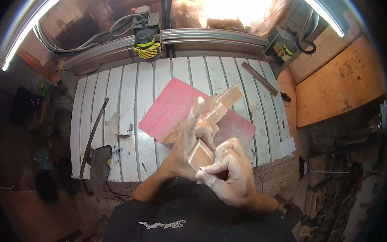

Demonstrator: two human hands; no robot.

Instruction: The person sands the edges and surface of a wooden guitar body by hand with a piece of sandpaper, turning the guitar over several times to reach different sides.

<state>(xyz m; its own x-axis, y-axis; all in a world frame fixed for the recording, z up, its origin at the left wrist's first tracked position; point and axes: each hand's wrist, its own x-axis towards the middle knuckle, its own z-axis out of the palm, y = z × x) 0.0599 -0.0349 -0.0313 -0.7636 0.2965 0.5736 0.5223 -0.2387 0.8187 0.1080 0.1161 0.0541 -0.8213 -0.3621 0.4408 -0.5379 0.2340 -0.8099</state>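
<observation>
A pale brown carved wooden piece, with a squared block at its near end and a long flat part reaching away to the upper right, is held up in front of my body. My left hand, whitened with dust, supports it from the left side, one finger sticking up. At the near end my right hand is closed in a pinch, thumb and forefinger against the block's edge. Something small and dark shows under those fingers, too hidden to name. Beneath the piece lies a flat pinkish-red board.
The white slatted table carries a dark wooden strip at the far right. A long thin dark bar and a dark grey pad lie at the left. Behind runs a metal rail with a machine head.
</observation>
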